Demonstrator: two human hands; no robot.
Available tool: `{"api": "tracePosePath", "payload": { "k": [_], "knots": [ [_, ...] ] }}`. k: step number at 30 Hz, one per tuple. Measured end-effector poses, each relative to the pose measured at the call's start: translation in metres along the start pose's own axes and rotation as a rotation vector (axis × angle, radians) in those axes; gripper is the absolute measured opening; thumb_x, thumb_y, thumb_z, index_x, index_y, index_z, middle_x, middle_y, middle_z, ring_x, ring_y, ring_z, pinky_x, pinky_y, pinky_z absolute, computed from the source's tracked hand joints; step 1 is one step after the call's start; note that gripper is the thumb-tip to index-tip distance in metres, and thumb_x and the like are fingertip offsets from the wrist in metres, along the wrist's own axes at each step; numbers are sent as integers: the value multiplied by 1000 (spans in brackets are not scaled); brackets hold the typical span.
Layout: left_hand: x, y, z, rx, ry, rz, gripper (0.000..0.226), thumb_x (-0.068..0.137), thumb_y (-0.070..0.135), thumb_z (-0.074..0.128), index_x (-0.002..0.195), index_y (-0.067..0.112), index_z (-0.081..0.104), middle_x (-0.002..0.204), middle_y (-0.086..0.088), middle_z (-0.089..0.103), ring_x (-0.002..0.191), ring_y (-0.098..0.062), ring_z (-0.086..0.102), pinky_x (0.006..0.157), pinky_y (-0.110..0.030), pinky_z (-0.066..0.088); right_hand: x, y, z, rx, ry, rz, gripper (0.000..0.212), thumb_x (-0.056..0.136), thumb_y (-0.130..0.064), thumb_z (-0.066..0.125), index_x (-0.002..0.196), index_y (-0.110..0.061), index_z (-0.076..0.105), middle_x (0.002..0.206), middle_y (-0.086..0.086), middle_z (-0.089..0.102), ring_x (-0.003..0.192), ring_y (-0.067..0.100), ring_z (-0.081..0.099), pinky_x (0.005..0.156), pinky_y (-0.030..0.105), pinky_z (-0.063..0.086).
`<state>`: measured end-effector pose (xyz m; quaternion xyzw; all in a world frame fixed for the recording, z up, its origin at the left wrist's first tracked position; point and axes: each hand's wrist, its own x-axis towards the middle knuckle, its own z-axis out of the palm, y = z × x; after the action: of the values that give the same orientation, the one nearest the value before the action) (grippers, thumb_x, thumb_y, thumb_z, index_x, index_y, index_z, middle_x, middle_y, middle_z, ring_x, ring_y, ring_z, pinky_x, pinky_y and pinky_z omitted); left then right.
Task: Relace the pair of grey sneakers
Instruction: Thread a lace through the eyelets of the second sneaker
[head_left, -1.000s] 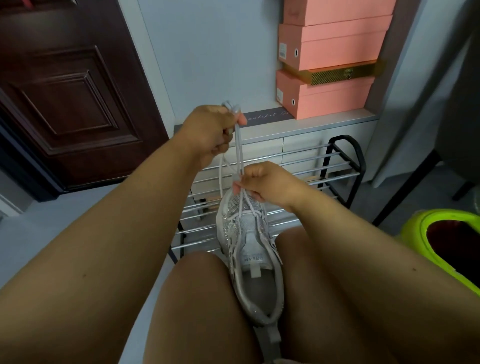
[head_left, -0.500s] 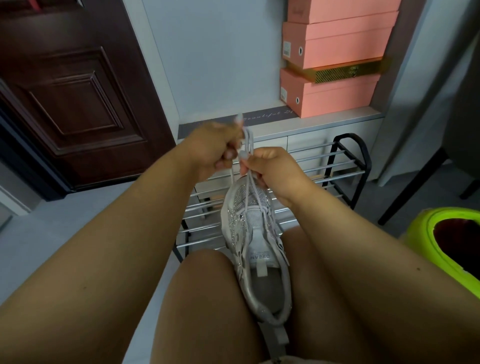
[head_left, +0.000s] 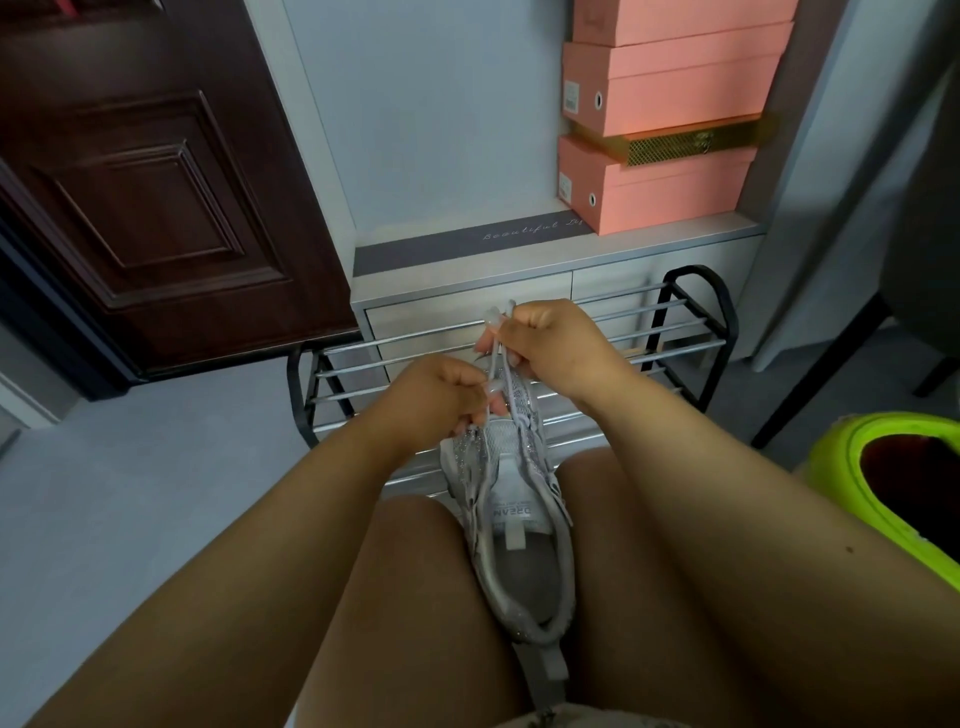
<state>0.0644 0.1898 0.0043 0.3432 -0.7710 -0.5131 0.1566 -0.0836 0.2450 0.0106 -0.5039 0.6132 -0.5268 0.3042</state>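
A grey sneaker (head_left: 511, 525) with sparkly sides lies wedged between my thighs, toe pointing away, its tongue label showing. My right hand (head_left: 550, 345) is raised above the toe and grips both ends of the white lace (head_left: 497, 332), whose tips stick out above the fist. My left hand (head_left: 441, 400) sits lower, at the sneaker's front eyelets, pinching the lace strands there. The toe is hidden behind my hands. Only one sneaker is in view.
A black and chrome shoe rack (head_left: 691, 332) stands just beyond my knees, in front of a low grey cabinet (head_left: 457, 306). Pink shoe boxes (head_left: 665, 192) are stacked on the cabinet. A dark wooden door (head_left: 145, 197) is left, a lime green bin (head_left: 893, 488) right.
The lace ends passed from my left hand to my right hand, which rose above the toe. My left hand dropped down to the front eyelets.
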Motion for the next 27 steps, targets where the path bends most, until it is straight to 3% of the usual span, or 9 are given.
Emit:
{"api": "tracePosePath", "payload": {
  "k": [6, 9, 11, 14, 17, 20, 24, 27],
  "knots": [
    [-3, 9, 4, -30, 59, 47, 27, 89, 11, 62, 64, 14, 71, 48, 3, 55, 43, -1, 46, 46, -10, 39, -2, -1, 0, -5, -8, -29, 29, 93, -32, 55, 73, -21, 72, 60, 10, 48, 56, 16, 44, 58, 24, 38],
    [-7, 13, 6, -44, 81, 97, 27, 89, 8, 62, 64, 11, 71, 52, -5, 55, 44, -2, 47, 46, -10, 39, -1, -2, 2, 29, 7, -4, 28, 93, -31, 55, 74, -20, 72, 47, -14, 54, 49, -7, 47, 58, 17, 37],
    [-10, 16, 7, -59, 104, 124, 26, 89, 9, 61, 65, 10, 71, 52, -6, 54, 43, 0, 47, 46, -9, 38, -3, -2, 1, 78, -1, 10, 28, 93, -32, 56, 74, -19, 72, 51, -10, 58, 49, 0, 47, 56, 18, 38],
    [-13, 21, 4, -1, 109, 164, 24, 90, 12, 62, 68, 11, 72, 53, -4, 54, 45, -4, 44, 48, -11, 37, -8, -5, 0, 156, -47, 11, 29, 92, -31, 57, 78, -10, 72, 63, 13, 58, 54, 17, 45, 55, 21, 39],
    [-12, 28, 1, -11, 151, 205, 25, 89, 15, 62, 67, 17, 72, 59, -6, 58, 54, -12, 46, 50, -16, 38, -10, -8, -1, 242, -61, 5, 33, 94, -27, 54, 85, 1, 68, 53, 8, 58, 46, 14, 45, 46, 18, 38],
    [-11, 33, 5, 41, 128, 221, 26, 89, 14, 63, 65, 18, 71, 48, 10, 56, 45, -4, 43, 46, -12, 36, -14, -11, -2, 254, -63, -9, 33, 95, -26, 53, 70, -9, 66, 46, 6, 56, 43, 14, 47, 45, 17, 38],
    [-13, 28, 5, 13, 156, 151, 24, 90, 14, 62, 68, 17, 72, 50, 4, 53, 41, -1, 41, 44, -13, 36, -19, -14, -4, 192, -16, 36, 29, 94, -27, 54, 74, -12, 69, 59, 15, 55, 44, 13, 42, 47, 19, 35],
    [-16, 27, 3, -78, 199, 136, 23, 90, 14, 61, 70, 14, 72, 52, 4, 53, 41, -1, 42, 43, -12, 36, -18, -19, -8, 81, 64, 16, 32, 94, -29, 54, 73, -11, 69, 51, 0, 43, 41, 6, 32, 47, 20, 30]
  ]
}}
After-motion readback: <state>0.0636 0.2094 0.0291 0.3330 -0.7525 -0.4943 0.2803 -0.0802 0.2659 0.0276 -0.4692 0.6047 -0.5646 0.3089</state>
